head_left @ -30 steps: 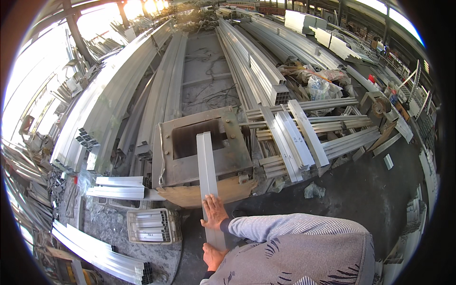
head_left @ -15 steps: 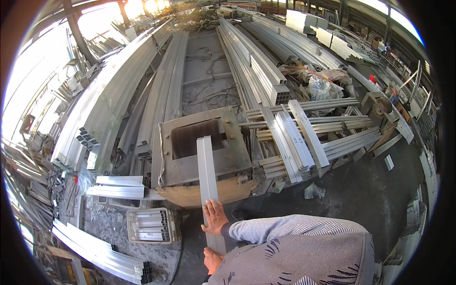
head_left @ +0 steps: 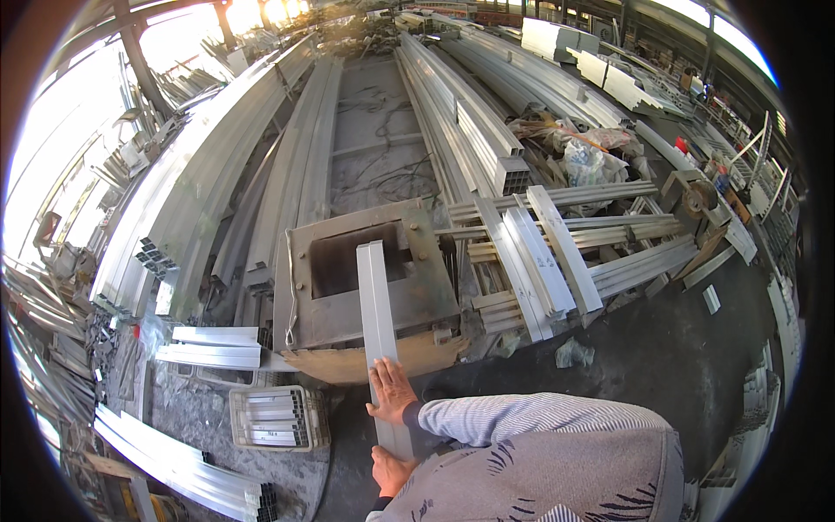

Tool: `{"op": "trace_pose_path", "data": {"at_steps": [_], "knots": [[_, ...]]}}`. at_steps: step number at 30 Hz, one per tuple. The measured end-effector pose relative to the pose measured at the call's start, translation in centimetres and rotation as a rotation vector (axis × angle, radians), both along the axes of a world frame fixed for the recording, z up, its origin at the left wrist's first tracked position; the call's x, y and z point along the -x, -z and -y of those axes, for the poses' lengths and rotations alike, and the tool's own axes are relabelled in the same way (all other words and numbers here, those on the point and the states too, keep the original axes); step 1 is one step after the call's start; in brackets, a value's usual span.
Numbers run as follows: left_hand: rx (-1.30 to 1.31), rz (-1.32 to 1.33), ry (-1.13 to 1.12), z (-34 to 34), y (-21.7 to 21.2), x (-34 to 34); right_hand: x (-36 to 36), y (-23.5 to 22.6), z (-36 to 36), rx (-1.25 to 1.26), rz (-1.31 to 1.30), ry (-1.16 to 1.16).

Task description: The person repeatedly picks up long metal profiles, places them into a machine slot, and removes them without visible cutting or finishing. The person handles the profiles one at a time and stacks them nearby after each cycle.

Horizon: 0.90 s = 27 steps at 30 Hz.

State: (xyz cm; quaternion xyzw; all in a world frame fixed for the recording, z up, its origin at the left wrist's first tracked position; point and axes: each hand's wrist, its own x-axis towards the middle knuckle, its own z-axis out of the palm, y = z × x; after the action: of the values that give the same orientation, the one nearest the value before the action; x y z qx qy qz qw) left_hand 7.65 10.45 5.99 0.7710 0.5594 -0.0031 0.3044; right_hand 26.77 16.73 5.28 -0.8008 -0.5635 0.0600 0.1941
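A long silver-grey metal profile [head_left: 377, 313] points away from me. Its far end lies over the dark rectangular opening [head_left: 333, 265] of a grey metal machine housing [head_left: 304, 325]. My right hand [head_left: 393, 391] lies across the top of the profile, thumb hooked at its left edge. Closer to my body, my left hand [head_left: 391, 471] is closed at the profile's near end, its fingers partly hidden by my clothing. A brown wooden board [head_left: 339, 364] runs along the front of the housing.
A plastic crate [head_left: 315, 419] of short profiles stands at left, near stacked profiles [head_left: 187, 461] on the floor. Right of the machine, loose profiles [head_left: 539, 252] lie across others. Long bundles [head_left: 200, 174] stretch away behind, and a crumpled plastic bag [head_left: 574, 352] lies on the floor.
The profile and my right hand have shifted slightly forward, away from me. My left hand has moved a little forward too. The whole view has shifted slightly.
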Motion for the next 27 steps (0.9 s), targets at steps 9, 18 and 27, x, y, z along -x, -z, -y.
{"op": "trace_pose_path", "data": {"at_steps": [9, 18, 27], "knots": [[-0.068, 0.084, 0.077, -9.7, -2.3, -10.5, -10.8, -2.4, -9.7, -0.078, 0.007, 0.045], [-0.079, 0.043, 0.11, -20.8, -6.3, -23.4, -23.5, -5.8, -20.2, -0.01, 0.094, 0.104], [-0.016, 0.062, 0.104, -17.6, -5.8, -21.6, -21.5, -5.4, -16.9, -0.004, 0.094, 0.109]]}}
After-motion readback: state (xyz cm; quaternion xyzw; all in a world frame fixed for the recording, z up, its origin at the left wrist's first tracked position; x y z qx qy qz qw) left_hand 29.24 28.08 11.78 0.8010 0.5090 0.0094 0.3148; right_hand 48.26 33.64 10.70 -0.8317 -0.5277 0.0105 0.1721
